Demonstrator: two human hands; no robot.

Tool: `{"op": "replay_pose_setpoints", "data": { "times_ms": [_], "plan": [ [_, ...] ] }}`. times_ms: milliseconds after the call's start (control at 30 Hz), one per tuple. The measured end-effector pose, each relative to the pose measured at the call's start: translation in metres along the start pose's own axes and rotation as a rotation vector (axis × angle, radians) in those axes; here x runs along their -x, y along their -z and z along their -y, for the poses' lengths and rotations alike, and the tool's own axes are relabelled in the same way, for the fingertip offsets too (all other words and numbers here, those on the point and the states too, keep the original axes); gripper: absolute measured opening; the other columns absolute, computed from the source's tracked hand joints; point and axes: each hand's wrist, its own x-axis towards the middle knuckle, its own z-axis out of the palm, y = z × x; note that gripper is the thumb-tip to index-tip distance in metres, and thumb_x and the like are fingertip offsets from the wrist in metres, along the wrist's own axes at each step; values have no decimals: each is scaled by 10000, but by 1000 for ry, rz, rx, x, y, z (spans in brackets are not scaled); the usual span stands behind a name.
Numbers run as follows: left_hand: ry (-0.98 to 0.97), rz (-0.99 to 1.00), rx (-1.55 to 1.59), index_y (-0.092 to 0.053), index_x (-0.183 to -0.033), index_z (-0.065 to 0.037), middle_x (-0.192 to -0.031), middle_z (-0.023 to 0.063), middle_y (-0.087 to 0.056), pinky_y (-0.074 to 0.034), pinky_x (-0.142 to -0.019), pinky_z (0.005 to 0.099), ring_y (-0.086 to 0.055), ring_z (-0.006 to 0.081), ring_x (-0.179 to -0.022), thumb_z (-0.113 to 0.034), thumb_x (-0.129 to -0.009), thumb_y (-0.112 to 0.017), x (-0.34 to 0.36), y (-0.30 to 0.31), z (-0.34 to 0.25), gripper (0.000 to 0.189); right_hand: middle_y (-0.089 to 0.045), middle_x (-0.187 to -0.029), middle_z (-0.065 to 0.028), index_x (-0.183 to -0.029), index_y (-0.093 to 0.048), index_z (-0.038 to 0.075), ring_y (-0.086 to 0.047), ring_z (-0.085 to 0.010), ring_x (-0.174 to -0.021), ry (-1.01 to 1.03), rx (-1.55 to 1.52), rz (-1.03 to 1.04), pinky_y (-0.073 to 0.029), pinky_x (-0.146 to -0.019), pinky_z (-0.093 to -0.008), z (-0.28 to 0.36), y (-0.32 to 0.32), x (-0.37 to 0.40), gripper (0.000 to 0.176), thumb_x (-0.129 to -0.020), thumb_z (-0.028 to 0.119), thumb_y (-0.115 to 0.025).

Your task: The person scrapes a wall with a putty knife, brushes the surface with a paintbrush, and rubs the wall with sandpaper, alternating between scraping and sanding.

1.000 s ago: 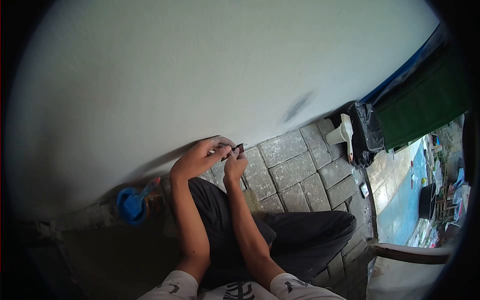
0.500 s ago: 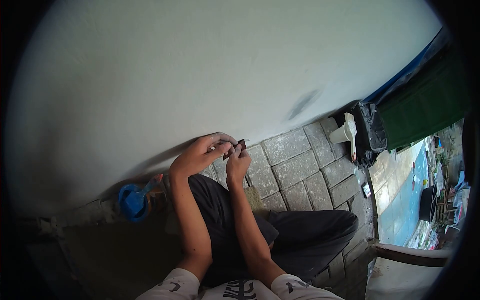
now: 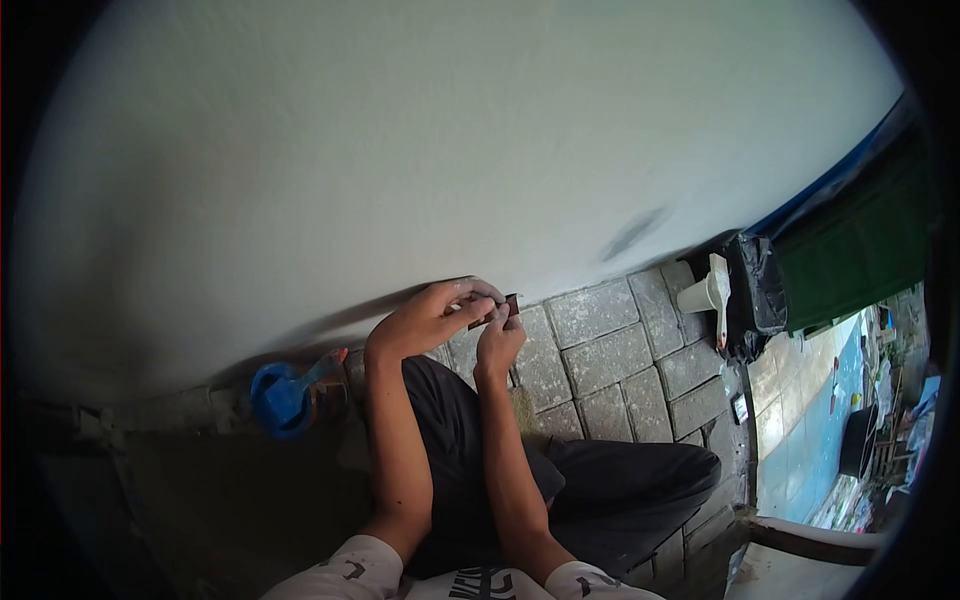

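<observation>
Close to the foot of the pale wall (image 3: 400,170), both my hands are together on a small, dark reddish-brown piece of what looks like sandpaper (image 3: 513,305). My left hand (image 3: 440,318) is bent over it from the left, fingertips pinched in and looking dusty. From below, my right hand (image 3: 500,344) grips the same piece between thumb and fingers, and one corner sticks out past the fingertips. The rest of the sandpaper is hidden by the fingers.
Grey paving bricks (image 3: 607,359) lie under my crossed legs. To the left is a blue container (image 3: 278,402) with a brush (image 3: 325,368). At right stand a white cup (image 3: 695,296), a pale-handled brush (image 3: 719,290) and a black plastic bag (image 3: 765,285), beside green cloth (image 3: 860,250).
The view has shifted slightly, so the scene sits a little to the right. Both hands stay together on the sandpaper, with only slight finger movement.
</observation>
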Motion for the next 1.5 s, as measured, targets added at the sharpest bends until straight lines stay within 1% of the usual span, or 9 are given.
{"op": "replay_pose_setpoints", "data": {
  "times_ms": [167, 333, 833, 900, 1167, 1233, 1300, 1400, 1500],
  "plan": [
    [-12, -21, -18, -652, -1188, -8, -1070, 87, -697, -508, -921, 346, -644, 171, -1008, -278, -1017, -572, 1, -1, 7, 330, -679, -805, -119, -947, -634, -100, -610, -175, -726, -13, 3, 19, -484, -678, -349, 10, 1, 6, 338, -1037, 170, -454],
    [-14, -15, -5, -650, -1190, -8, -1068, 87, -696, -507, -919, 334, -641, 167, -1005, -282, -1019, -569, 3, -3, 9, 333, -687, -840, -130, -992, -649, -102, -622, -179, -764, -112, 74, -42, -484, -700, -342, 5, 2, 1, 338, -1043, 163, -447],
    [-18, -6, -57, -647, -1189, -27, -1077, 89, -693, -504, -930, 339, -640, 172, -1038, -293, -1026, -555, 3, 0, 0, 325, -693, -900, -156, -1005, -647, -115, -635, -189, -794, -33, -47, 0, -498, -700, -345, 11, 3, 3, 354, -1049, 178, -452],
    [-67, -19, -100, -646, -1186, -23, -1077, 90, -692, -503, -929, 341, -636, 172, -1042, -295, -1029, -549, 5, 1, -2, 328, -689, -947, -118, -1126, -641, -101, -632, -167, -883, -63, 50, 75, -501, -776, -315, 23, 7, 9, 336, -1061, 165, -447],
    [-86, -24, -81, -648, -1187, -22, -1084, 92, -696, -503, -933, 341, -647, 179, -1030, -286, -1025, -554, 4, 5, -1, 324, -696, -958, -123, -1091, -642, -97, -633, -158, -872, -51, 66, 88, -506, -753, -314, 12, 2, 3, 324, -1059, 165, -455],
    [-90, -18, -74, -649, -1187, -16, -1082, 94, -698, -503, -935, 341, -650, 176, -1021, -278, -1021, -564, 4, 1, 4, 321, -698, -896, -142, -1036, -640, -123, -646, -183, -782, 18, 20, 94, -499, -687, -333, 9, 1, 9, 354, -1055, 158, -426],
    [-56, 12, -20, -649, -1181, -8, -1080, 95, -697, -504, -921, 334, -646, 169, -1019, -264, -1018, -569, 2, -1, 4, 314, -701, -878, -134, -1033, -646, -121, -639, -174, -783, -80, -11, -7, -497, -695, -334, 11, 0, 7, 357, -1051, 165, -434],
    [-51, -21, 7, -656, -1171, -8, -1081, 92, -696, -508, -905, 325, -645, 163, -1019, -243, -1017, -569, 4, 0, 5, 295, -702, -867, -141, -996, -663, -113, -634, -169, -788, 38, 36, 23, -500, -711, -344, 5, -2, 11, 359, -1040, 184, -466],
    [-45, -22, -8, -651, -1170, -3, -1029, 76, -696, -500, -898, 314, -644, 157, -974, -241, -1018, -568, 1, -2, 5, 294, -693, -839, -139, -942, -660, -103, -616, -155, -758, -135, 56, -9, -481, -672, -341, 13, -2, 6, 355, -1039, 179, -468]
  ]
}}
